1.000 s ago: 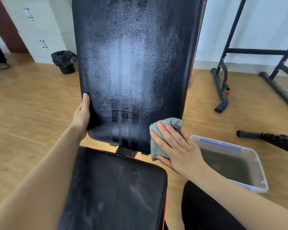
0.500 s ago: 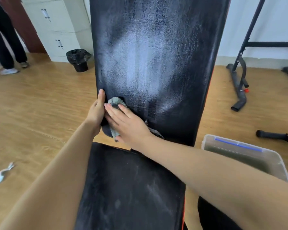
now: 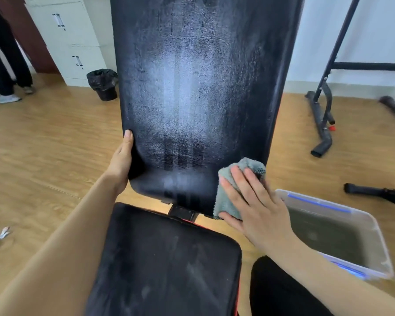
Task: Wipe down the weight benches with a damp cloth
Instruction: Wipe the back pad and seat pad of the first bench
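Note:
A black weight bench stands in front of me, its backrest raised steeply and its seat pad flat below. The backrest shows a wet sheen and dark streaks. My left hand grips the lower left edge of the backrest, thumb on the front face. My right hand lies flat with straight fingers on a grey-green cloth, pressing it against the backrest's lower right corner.
A clear plastic tub of murky water sits on the wooden floor at my right. Black rack legs stand further right. A black bin and white cabinets are at the back left, where a person's legs stand.
My right hand has swept the cloth across the bottom of the backrest, from the right corner over to the left edge beside my left hand and back to the right corner. My left hand stayed put.

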